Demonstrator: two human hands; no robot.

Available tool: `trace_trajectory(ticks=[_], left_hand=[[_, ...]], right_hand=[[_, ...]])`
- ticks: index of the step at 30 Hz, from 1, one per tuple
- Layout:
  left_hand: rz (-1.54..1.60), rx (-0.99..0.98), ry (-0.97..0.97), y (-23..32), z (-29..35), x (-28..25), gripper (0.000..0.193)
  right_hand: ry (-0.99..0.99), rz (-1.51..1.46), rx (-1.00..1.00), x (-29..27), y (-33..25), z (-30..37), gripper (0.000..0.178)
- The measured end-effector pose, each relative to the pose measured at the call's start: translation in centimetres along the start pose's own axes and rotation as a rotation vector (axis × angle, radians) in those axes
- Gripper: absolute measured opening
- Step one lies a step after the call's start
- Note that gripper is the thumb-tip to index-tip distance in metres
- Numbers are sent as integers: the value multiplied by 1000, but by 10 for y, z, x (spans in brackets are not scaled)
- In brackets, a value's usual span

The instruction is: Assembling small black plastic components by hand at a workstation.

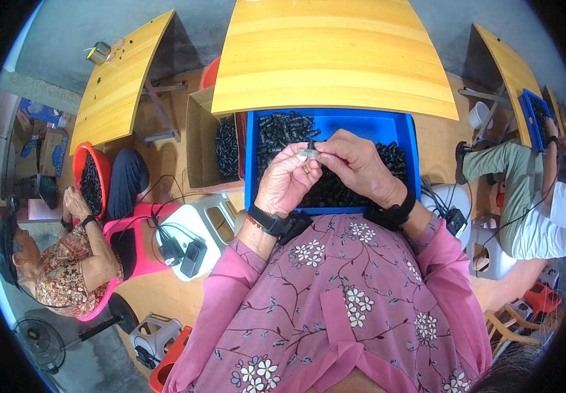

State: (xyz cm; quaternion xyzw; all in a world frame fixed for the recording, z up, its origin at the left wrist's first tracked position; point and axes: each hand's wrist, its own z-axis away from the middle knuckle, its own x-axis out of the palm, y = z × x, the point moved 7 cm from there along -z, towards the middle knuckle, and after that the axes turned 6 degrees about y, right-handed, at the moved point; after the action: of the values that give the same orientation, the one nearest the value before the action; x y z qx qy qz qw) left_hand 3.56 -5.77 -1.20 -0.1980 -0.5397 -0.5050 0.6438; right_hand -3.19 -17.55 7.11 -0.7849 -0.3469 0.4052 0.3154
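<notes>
Over a blue tray in front of my lap, my two hands meet at a small part. My left hand is closed, thumb and fingers pinching a small black fitting with a pale, translucent piece at its lower end. My right hand pinches the same black fitting from the other side. Its exact shape is partly hidden by my fingertips. Below and around both hands, many loose black fittings lie heaped in the tray, with some bare blue bottom at the far middle.
A yellow wooden table stands just beyond the tray. To the left are a cardboard box of black parts and a white stool with cables and black devices. One co-worker sits left by a red tub; another sits right.
</notes>
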Motion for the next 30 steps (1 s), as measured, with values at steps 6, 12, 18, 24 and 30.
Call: trace_trajectory(ticks=[6,12,18,24,30], left_hand=[[16,7,-2,0,0,-3,20],[-45,45,-59,1,2,4,13],[-59,52,-45,1,1,3,13],[-48,63,-34,2,2,5,17],[-40,72,-42,3,1,3,14]], right_hand=[[26,1,-46,3,-5,0,16],[21,-7,-38,3,1,1,14],[19,-12,-7,-1,5,-3,14],[16,-37,-25,4,0,0,15],[24,-2,-70,5,-2,-1,16]])
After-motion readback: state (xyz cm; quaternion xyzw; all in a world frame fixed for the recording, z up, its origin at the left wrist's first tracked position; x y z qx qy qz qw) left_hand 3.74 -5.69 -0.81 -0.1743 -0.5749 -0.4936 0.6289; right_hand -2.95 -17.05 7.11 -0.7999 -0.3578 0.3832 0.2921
